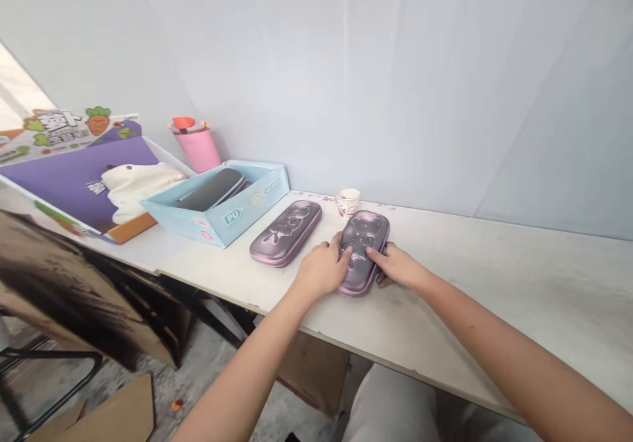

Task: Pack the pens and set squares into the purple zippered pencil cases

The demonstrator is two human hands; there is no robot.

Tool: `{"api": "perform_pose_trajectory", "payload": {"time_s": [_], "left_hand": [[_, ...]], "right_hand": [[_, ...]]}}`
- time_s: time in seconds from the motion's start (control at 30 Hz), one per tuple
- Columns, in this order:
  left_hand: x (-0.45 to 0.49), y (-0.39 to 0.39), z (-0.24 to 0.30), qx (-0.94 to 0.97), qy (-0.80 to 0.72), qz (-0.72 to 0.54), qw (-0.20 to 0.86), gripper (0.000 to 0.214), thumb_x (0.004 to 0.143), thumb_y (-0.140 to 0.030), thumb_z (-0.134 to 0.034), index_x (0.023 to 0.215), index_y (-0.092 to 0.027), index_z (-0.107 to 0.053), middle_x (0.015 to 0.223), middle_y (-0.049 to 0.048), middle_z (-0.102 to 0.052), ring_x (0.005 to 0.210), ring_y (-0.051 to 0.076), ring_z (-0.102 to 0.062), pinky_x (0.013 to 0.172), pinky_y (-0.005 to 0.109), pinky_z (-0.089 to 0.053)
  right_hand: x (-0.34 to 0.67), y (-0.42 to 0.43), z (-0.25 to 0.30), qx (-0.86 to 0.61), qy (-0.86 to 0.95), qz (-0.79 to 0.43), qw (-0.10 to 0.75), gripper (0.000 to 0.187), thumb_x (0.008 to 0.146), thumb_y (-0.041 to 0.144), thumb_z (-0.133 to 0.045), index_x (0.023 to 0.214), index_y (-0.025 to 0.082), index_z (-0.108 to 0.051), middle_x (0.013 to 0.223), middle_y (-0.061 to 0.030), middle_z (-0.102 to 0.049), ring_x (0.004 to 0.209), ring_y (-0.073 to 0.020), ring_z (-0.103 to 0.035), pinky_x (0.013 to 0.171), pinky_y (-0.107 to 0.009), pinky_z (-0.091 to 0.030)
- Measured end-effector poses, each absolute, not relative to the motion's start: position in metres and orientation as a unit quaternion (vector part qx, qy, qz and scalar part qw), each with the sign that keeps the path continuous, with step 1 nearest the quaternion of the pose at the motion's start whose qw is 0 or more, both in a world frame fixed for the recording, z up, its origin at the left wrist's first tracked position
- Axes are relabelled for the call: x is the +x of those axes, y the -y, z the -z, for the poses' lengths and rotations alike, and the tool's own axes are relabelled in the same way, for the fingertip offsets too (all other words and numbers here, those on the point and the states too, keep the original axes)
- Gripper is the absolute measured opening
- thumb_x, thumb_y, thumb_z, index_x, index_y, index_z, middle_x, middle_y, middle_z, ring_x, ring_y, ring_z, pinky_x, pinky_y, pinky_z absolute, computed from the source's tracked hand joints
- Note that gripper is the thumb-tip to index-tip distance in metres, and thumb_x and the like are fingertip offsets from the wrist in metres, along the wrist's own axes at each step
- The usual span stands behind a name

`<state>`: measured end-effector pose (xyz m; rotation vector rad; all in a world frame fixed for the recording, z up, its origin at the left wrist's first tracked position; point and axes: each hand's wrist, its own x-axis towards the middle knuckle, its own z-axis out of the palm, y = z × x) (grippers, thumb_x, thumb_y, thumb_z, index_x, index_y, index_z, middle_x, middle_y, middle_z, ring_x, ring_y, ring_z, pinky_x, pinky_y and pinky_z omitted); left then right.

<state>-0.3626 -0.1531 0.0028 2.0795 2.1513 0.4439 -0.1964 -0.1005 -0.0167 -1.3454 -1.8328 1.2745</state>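
Observation:
Two purple embossed pencil cases lie on the white table (494, 284). The nearer case (363, 239) is gripped from both sides. My left hand (322, 269) holds its left edge with the thumb on top. My right hand (398, 267) clasps its right edge, thumb also on top. The second case (285, 232) lies untouched just left of my left hand.
A light blue open box (232, 214) with dark cases inside stands left of the cases. A small paper cup (349, 202) sits behind the held case. A pink bottle (196, 145) and a purple carton (64, 178) stand far left. Cardboard (74, 297) leans below the table edge.

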Motion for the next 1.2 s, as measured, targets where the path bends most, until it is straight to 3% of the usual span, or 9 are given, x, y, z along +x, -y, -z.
{"api": "perform_pose_trajectory", "payload": {"time_s": [0.07, 0.2, 0.33, 0.5, 0.6, 0.77, 0.93, 1.07, 1.2], "left_hand": [[-0.379, 0.150, -0.005, 0.679, -0.724, -0.126, 0.010, 0.059, 0.088, -0.053, -0.018, 0.130, -0.018, -0.040, 0.103, 0.0156, -0.061, 0.103, 0.030, -0.055, 0.082, 0.039, -0.042], [-0.414, 0.133, -0.019, 0.674, -0.721, -0.142, -0.070, 0.050, 0.088, -0.047, -0.024, 0.117, -0.018, -0.052, 0.111, 0.0148, -0.057, 0.110, 0.030, -0.048, 0.084, 0.039, -0.042], [-0.464, 0.114, -0.035, 0.615, -0.762, -0.156, -0.131, 0.052, 0.087, -0.047, -0.027, 0.116, -0.012, -0.051, 0.116, 0.0195, -0.055, 0.115, 0.033, -0.045, 0.088, 0.042, -0.039], [-0.517, 0.099, -0.031, 0.535, -0.825, -0.095, 0.154, 0.084, 0.069, -0.076, -0.033, 0.104, -0.005, -0.059, 0.109, 0.0253, -0.061, 0.099, 0.035, -0.059, 0.078, 0.038, -0.044], [-0.528, 0.105, -0.027, 0.512, -0.789, -0.166, 0.296, 0.081, 0.061, -0.080, -0.040, 0.091, -0.009, -0.065, 0.101, 0.0202, -0.066, 0.089, 0.030, -0.063, 0.072, 0.034, -0.047], [-0.518, 0.140, -0.053, 0.549, -0.686, -0.325, 0.350, 0.074, 0.068, -0.072, -0.044, 0.110, -0.014, -0.058, 0.103, 0.0107, -0.068, 0.089, 0.023, -0.063, 0.072, 0.029, -0.049], [-0.480, 0.167, -0.115, 0.693, -0.620, -0.195, 0.312, 0.056, 0.068, -0.064, -0.053, 0.104, -0.022, -0.060, 0.100, 0.0016, -0.068, 0.087, 0.021, -0.062, 0.071, 0.024, -0.046], [-0.426, 0.170, -0.144, 0.793, -0.551, -0.071, 0.250, 0.041, 0.066, -0.057, -0.058, 0.088, -0.023, -0.064, 0.080, -0.0022, -0.066, 0.072, 0.016, -0.059, 0.061, 0.021, -0.040], [-0.365, 0.169, -0.147, 0.853, -0.470, 0.009, 0.226, 0.037, 0.065, -0.054, -0.060, 0.082, -0.021, -0.063, 0.066, -0.0024, -0.059, 0.060, 0.014, -0.052, 0.052, 0.021, -0.034]], "right_hand": [[-0.215, 0.092, 0.013, -0.506, 0.711, -0.445, 0.199, 0.057, 0.080, 0.060, -0.042, 0.106, 0.011, -0.051, 0.077, -0.0128, -0.065, 0.057, -0.0197, -0.062, 0.055, -0.034, -0.051], [-0.238, 0.077, -0.007, -0.569, 0.794, -0.155, 0.149, 0.050, 0.085, 0.051, -0.037, 0.112, 0.010, -0.050, 0.101, -0.0199, -0.060, 0.092, -0.0297, -0.060, 0.075, -0.041, -0.046], [-0.272, 0.075, -0.025, -0.478, 0.865, -0.038, 0.147, 0.039, 0.088, 0.040, -0.034, 0.109, 0.015, -0.055, 0.112, -0.0154, -0.055, 0.109, -0.0281, -0.048, 0.087, -0.039, -0.039], [-0.325, 0.095, -0.016, -0.352, 0.930, -0.023, 0.100, 0.039, 0.088, 0.039, -0.037, 0.108, 0.012, -0.056, 0.108, -0.0150, -0.059, 0.108, -0.0283, -0.048, 0.095, -0.046, -0.031], [-0.332, 0.104, -0.010, -0.302, 0.949, -0.040, 0.084, 0.036, 0.088, 0.036, -0.039, 0.103, 0.009, -0.058, 0.102, -0.0152, -0.061, 0.101, -0.0257, -0.052, 0.092, -0.042, -0.034], [-0.291, 0.099, -0.054, -0.256, 0.936, -0.080, 0.228, 0.031, 0.090, 0.033, -0.037, 0.097, 0.016, -0.061, 0.099, -0.0087, -0.063, 0.098, -0.0190, -0.053, 0.088, -0.034, -0.038], [-0.234, 0.105, -0.125, -0.278, 0.874, -0.097, 0.388, 0.032, 0.090, 0.029, -0.035, 0.111, 0.022, -0.057, 0.112, -0.0056, -0.059, 0.105, -0.0172, -0.052, 0.090, -0.035, -0.041], [-0.190, 0.120, -0.147, -0.202, 0.947, -0.166, 0.188, 0.034, 0.087, 0.022, -0.037, 0.114, 0.026, -0.057, 0.117, -0.0013, -0.058, 0.108, -0.0143, -0.053, 0.091, -0.031, -0.043], [-0.140, 0.143, -0.143, -0.253, 0.945, -0.204, 0.034, 0.026, 0.082, 0.016, -0.046, 0.100, 0.025, -0.064, 0.100, 0.0008, -0.066, 0.088, -0.0126, -0.059, 0.074, -0.024, -0.046]]}}
